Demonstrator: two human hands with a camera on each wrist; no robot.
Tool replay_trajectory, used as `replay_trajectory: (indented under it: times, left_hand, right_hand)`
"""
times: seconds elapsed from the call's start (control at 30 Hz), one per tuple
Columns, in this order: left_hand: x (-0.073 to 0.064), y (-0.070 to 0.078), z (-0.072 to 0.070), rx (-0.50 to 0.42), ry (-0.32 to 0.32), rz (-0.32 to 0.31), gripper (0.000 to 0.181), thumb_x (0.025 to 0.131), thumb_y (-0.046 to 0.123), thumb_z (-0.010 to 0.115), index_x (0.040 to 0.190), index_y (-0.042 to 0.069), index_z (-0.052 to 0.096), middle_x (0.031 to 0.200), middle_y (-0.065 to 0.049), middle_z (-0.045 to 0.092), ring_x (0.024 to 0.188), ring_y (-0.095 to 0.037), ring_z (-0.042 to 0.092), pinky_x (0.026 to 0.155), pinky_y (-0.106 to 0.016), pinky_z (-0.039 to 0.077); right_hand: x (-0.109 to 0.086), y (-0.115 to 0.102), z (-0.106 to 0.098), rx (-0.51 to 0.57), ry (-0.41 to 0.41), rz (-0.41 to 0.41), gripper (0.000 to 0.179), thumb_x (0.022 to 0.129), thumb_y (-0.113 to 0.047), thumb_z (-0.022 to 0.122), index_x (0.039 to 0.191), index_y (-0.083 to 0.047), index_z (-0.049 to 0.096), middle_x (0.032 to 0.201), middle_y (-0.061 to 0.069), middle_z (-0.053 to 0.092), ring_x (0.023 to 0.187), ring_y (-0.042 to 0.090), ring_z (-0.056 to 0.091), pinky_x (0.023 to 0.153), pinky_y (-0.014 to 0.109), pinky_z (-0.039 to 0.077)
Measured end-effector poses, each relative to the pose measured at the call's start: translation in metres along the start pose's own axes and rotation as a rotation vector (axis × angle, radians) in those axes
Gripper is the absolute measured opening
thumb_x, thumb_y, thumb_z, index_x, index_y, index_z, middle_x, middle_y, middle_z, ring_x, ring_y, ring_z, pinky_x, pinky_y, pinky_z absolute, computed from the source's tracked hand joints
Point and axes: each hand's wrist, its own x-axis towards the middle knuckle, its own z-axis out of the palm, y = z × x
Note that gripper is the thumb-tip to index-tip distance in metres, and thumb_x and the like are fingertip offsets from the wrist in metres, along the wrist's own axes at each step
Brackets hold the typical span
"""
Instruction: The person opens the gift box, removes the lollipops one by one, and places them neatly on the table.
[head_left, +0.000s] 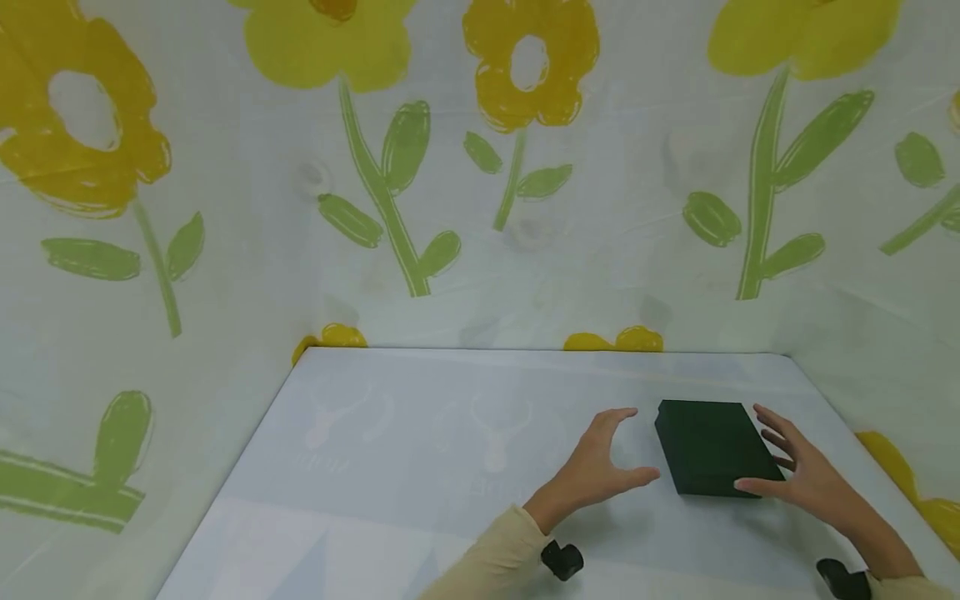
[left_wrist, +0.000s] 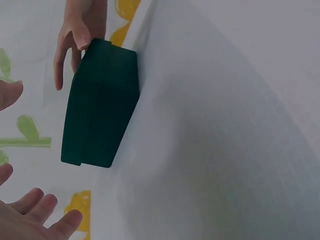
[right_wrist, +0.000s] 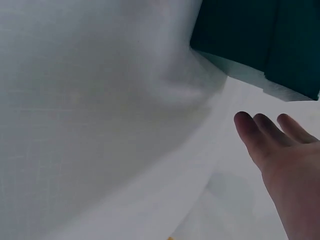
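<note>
A dark green lidded box (head_left: 714, 448) rests on the white table toward the right. My left hand (head_left: 595, 467) is to its left with a gap between, thumb and fingers spread wide and holding nothing. At the box's right side is my right hand (head_left: 806, 477), its fingers parted and its thumb overlapping the near right corner in the head view. The right wrist view shows the fingers (right_wrist: 248, 132) straight and apart from the box (right_wrist: 235, 37). A seam between lid and base runs along the box's side (left_wrist: 102, 105) in the left wrist view.
The white table (head_left: 360, 467) carries faint printed shapes. Behind it and along both sides hangs a pale cloth (head_left: 247, 167) with yellow flowers and green leaves. Small black devices (head_left: 562, 560) are strapped at both wrists, by the cream sleeves (head_left: 491, 557).
</note>
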Motion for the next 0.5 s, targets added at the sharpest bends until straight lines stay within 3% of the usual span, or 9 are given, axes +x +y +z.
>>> replay_trajectory:
  times: [0.1, 0.4, 0.5]
  left_hand:
    - [0.008, 0.0, 0.006, -0.01, -0.008, -0.021, 0.08, 0.078, 0.045, 0.074, 0.144, 0.03, 0.032, 0.146, 0.013, 0.03, 0.131, -0.006, 0.033, 0.1, -0.033, 0.04]
    - [0.03, 0.004, 0.043, -0.048, -0.076, -0.111, 0.099, 0.071, 0.041, 0.082, 0.149, 0.032, 0.022, 0.151, 0.014, 0.021, 0.134, -0.006, 0.03, 0.101, -0.031, 0.039]
    - [0.033, 0.002, 0.049, -0.033, -0.102, -0.12, 0.102, 0.07, 0.038, 0.083, 0.15, 0.032, 0.019, 0.152, 0.013, 0.018, 0.135, -0.005, 0.028, 0.101, -0.029, 0.038]
  right_hand:
    - [0.007, 0.001, 0.006, 0.029, -0.037, 0.014, 0.114, 0.075, -0.02, 0.08, 0.152, -0.015, -0.003, 0.15, 0.033, 0.007, 0.122, 0.064, 0.022, 0.082, 0.074, 0.028]
    - [0.007, 0.014, 0.001, 0.075, -0.143, 0.131, 0.105, 0.085, -0.023, 0.071, 0.151, -0.011, -0.01, 0.15, 0.034, -0.005, 0.125, 0.066, 0.01, 0.085, 0.076, 0.023]
    - [0.01, 0.016, 0.003, 0.112, -0.16, 0.149, 0.105, 0.085, -0.022, 0.07, 0.15, -0.011, -0.011, 0.15, 0.033, -0.007, 0.128, 0.063, 0.003, 0.087, 0.076, 0.021]
